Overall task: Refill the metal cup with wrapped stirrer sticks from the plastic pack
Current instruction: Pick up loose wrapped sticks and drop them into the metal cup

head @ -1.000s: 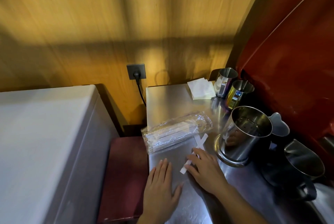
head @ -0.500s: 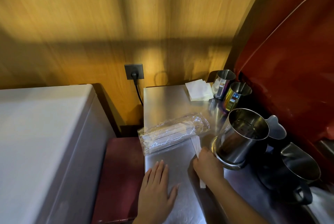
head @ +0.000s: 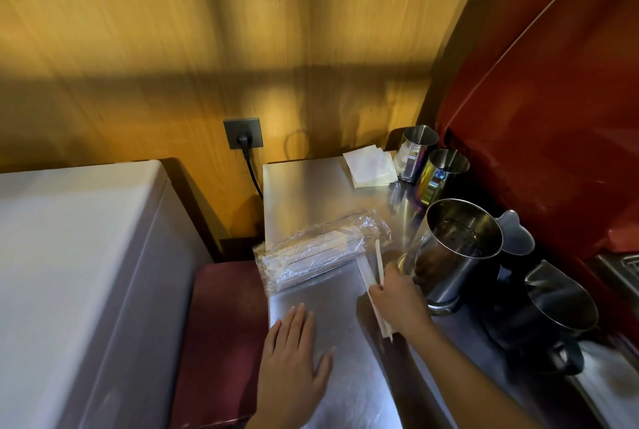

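The left hand [head: 294, 356] lay flat, fingers spread, on the surface [head: 304, 186]. The right hand [head: 397, 300] pinched a few wrapped sticks [head: 379, 311], their long axis running from near the wrist away toward the plastic pack [head: 321, 252]. The loading step seemed underway; next they would need tipping upright over the metal cup [head: 456, 248] just beside

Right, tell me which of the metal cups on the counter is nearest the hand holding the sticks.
The large steel cup, right beside the right hand gripping the wrapped sticks. The two small cups stand far back by the wall.
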